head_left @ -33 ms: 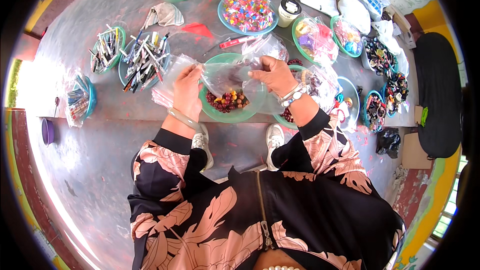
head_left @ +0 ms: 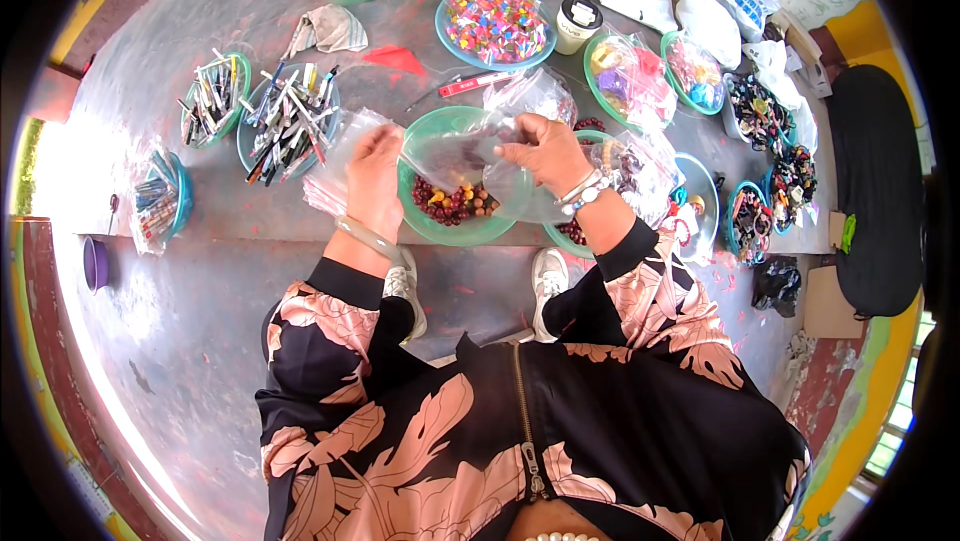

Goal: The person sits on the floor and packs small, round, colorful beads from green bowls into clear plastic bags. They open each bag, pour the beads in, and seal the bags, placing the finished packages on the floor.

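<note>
Clear plastic makes up the thin bag (head_left: 450, 153) I see spread above the green basin (head_left: 455, 238) and its dark red beads (head_left: 450, 203). My left hand (head_left: 375, 161) pinches one side, my right hand (head_left: 548, 153) the other, both well apart. I judge this step to be handling the bag; the next move calls for light, steady fingertips on slippery film.
</note>
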`<control>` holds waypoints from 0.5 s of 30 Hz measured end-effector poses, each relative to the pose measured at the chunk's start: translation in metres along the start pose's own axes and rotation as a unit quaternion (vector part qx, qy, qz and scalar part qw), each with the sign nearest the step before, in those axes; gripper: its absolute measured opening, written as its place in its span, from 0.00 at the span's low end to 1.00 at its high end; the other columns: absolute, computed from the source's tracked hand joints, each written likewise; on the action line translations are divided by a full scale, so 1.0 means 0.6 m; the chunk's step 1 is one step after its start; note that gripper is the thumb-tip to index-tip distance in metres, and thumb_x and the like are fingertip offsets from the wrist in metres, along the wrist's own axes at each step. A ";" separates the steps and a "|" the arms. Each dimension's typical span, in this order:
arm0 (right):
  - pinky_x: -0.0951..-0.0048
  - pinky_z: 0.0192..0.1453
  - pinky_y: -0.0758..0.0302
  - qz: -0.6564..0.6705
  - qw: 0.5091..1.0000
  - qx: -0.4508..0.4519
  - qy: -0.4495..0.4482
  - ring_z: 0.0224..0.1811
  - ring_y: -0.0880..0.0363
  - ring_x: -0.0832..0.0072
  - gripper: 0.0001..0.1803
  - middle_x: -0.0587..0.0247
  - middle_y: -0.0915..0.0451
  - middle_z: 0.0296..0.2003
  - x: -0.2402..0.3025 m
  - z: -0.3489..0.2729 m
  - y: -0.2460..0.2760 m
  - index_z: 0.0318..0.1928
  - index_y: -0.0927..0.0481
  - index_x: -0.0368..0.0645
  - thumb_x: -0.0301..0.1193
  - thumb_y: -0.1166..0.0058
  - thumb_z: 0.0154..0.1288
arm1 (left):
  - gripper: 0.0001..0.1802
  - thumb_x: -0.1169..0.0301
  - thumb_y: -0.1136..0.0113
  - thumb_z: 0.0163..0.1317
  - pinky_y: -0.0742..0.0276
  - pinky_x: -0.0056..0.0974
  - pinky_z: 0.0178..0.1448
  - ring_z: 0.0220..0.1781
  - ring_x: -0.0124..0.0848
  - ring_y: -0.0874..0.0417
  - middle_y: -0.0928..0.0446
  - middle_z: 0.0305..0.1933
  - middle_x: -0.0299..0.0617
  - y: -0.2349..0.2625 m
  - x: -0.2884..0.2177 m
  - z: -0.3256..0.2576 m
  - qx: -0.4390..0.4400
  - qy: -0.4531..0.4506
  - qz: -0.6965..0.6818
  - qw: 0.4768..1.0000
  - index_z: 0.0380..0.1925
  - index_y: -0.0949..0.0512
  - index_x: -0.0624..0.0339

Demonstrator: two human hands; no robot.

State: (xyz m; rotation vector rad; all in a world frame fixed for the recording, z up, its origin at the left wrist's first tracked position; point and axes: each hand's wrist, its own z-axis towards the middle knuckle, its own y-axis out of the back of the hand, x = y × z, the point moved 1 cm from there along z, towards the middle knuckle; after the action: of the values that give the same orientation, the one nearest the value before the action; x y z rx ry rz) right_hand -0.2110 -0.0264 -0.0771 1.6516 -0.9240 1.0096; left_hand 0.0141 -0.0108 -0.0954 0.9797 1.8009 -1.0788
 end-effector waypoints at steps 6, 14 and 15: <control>0.68 0.34 0.29 -0.173 0.981 0.018 0.081 0.28 0.23 0.65 0.14 0.59 0.23 0.25 0.001 -0.016 -0.037 0.34 0.25 0.42 0.35 0.40 0.48 | 0.19 0.69 0.42 0.57 0.32 0.29 0.43 0.42 0.22 0.27 0.25 0.42 0.37 -0.036 -0.003 -0.027 0.196 0.003 0.171 0.966 0.47 0.28 0.65; 0.66 0.36 0.28 -0.213 0.972 0.047 0.087 0.31 0.22 0.63 0.13 0.60 0.20 0.27 0.017 -0.022 -0.038 0.33 0.24 0.42 0.36 0.41 0.49 | 0.08 0.71 0.42 0.58 0.27 0.28 0.32 0.30 0.21 0.26 0.24 0.32 0.35 -0.033 0.014 -0.022 0.216 0.061 0.155 0.962 0.34 0.23 0.64; 0.67 0.36 0.28 -0.210 0.973 0.044 0.087 0.30 0.22 0.65 0.14 0.60 0.21 0.26 0.013 -0.019 -0.035 0.34 0.24 0.42 0.36 0.41 0.48 | 0.08 0.71 0.43 0.58 0.27 0.27 0.32 0.29 0.21 0.26 0.24 0.31 0.35 -0.036 0.013 -0.023 0.204 0.048 0.145 0.967 0.33 0.23 0.65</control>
State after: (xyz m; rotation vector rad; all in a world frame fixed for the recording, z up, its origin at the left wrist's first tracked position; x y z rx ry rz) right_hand -0.1915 -0.0108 -0.0748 1.7069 -0.3927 0.8909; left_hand -0.0113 -0.0037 -0.0918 1.5116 1.4729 -1.2542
